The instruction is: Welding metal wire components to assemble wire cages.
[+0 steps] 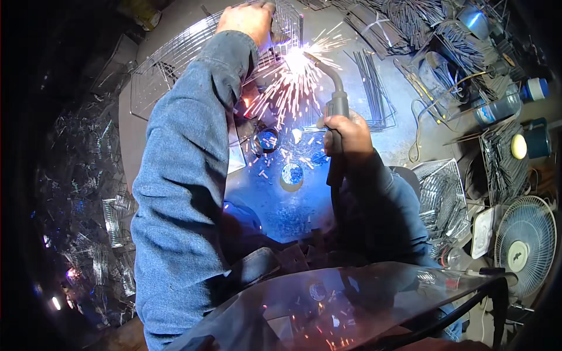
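My right hand [351, 136] is closed around the handle of a welding torch [338, 103], whose bent neck points up and left. At its tip a bright arc throws sparks outward and down, and the glare hides the exact contact spot. My left hand [246, 22] is closed on a wire basket [196, 36] at the far side, just left of the arc; its fingertips are partly hidden. Short metal pins [304, 161] lie scattered on the metal table [281, 212], around a round holder [291, 174] and a small dark cup [267, 140].
Bundles of metal rods [410, 26] and a flat wire grid [372, 88] lie at the far right. Pliers [433, 108], a plastic bottle [497, 111], stacked wire racks [436, 193] and a fan [524, 245] stand right. A tinted visor [328, 304] crosses the lower view.
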The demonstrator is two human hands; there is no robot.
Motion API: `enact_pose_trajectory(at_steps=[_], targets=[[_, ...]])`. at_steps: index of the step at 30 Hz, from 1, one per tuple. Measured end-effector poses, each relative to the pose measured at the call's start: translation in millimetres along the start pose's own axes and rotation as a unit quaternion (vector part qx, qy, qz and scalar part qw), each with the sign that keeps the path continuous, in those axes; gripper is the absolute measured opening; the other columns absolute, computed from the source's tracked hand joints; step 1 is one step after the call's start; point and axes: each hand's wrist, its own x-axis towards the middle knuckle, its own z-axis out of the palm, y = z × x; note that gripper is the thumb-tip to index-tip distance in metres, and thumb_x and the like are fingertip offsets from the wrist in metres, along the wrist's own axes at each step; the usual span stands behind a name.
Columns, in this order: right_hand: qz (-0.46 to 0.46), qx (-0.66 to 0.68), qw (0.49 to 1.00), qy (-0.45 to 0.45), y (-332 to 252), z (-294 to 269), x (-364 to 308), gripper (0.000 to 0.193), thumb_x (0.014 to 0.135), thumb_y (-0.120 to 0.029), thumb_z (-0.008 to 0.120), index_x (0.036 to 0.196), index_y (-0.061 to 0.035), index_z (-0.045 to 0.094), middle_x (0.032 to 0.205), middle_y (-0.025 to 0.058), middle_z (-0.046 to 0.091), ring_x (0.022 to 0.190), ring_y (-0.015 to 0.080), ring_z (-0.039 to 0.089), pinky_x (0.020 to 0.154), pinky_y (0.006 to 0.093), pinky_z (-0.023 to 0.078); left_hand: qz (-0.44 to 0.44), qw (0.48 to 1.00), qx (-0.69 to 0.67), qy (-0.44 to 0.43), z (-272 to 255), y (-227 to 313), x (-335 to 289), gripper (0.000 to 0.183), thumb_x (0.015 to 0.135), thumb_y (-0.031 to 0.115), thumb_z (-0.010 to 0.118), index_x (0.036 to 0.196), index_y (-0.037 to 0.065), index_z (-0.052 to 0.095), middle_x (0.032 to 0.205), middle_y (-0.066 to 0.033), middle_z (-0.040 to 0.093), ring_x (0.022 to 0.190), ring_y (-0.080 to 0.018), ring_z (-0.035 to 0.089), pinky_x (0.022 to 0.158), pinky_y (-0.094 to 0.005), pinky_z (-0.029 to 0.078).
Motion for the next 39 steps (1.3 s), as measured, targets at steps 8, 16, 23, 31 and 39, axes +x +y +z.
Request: enact_pose_trajectory(at_steps=[8, 16, 23, 31, 39], targets=[[0.0, -0.079, 0.994, 0.075, 3, 10, 1, 0.014, 0.077, -0.008, 0.057, 0.088, -0.0033, 0.05, 0.057, 0.0045, 0.05, 0.042, 0.0123, 0.045, 0.04, 0.0257, 0.037, -0.032, 0.999, -0.027, -0.028, -1, 3, 2, 0.072, 0.064, 0.056, 0.071, 0.117, 0.011, 0.052, 0.11, -0.0096, 0.062, 0.103, -0.0274, 0.058, 0.086, -0.0418, 0.047], [0.036, 0.024, 0.999, -0.001, -5, -15, -1, 0.025, 0.082, -0.022, 0.049, 0.079, 0.0019, 0.058, 0.055, 0.0058, 0.051, 0.044, 0.0162, 0.047, 0.043, 0.0318, 0.043, -0.004, 0.999, -0.008, -0.036, 11, -7, 7, 0.069, 0.071, 0.05, 0.067, 0.126, 0.012, 0.048, 0.115, -0.01, 0.06, 0.107, -0.0273, 0.056, 0.088, -0.0411, 0.046], [0.042, 0.042, 0.998, -0.006, -3, -16, -1, 0.024, 0.082, -0.02, 0.049, 0.084, 0.0018, 0.057, 0.056, 0.006, 0.051, 0.044, 0.0161, 0.047, 0.043, 0.0324, 0.044, -0.014, 0.999, -0.022, -0.022, -7, 3, -1, 0.082, 0.066, 0.064, 0.065, 0.125, 0.009, 0.049, 0.116, -0.0148, 0.059, 0.109, -0.0298, 0.055, 0.09, -0.0406, 0.045], [0.044, 0.041, 0.998, 0.009, -5, -12, -3, 0.022, 0.081, -0.02, 0.05, 0.086, 0.0012, 0.057, 0.056, 0.0051, 0.051, 0.044, 0.0138, 0.046, 0.042, 0.0278, 0.04, -0.019, 0.999, -0.017, -0.02, -1, 1, 0, 0.084, 0.066, 0.064, 0.065, 0.126, 0.008, 0.048, 0.119, -0.014, 0.057, 0.111, -0.0299, 0.054, 0.092, -0.0411, 0.044], [-0.043, -0.065, 0.996, -0.042, -18, -7, -12, 0.022, 0.08, -0.02, 0.055, 0.094, -0.003, 0.055, 0.065, 0.0019, 0.052, 0.05, 0.01, 0.047, 0.045, 0.0242, 0.038, -0.02, 0.999, -0.019, -0.03, -6, 0, -9, 0.08, 0.064, 0.054, 0.072, 0.128, 0.013, 0.046, 0.125, -0.0064, 0.054, 0.12, -0.027, 0.047, 0.098, -0.0436, 0.037]])
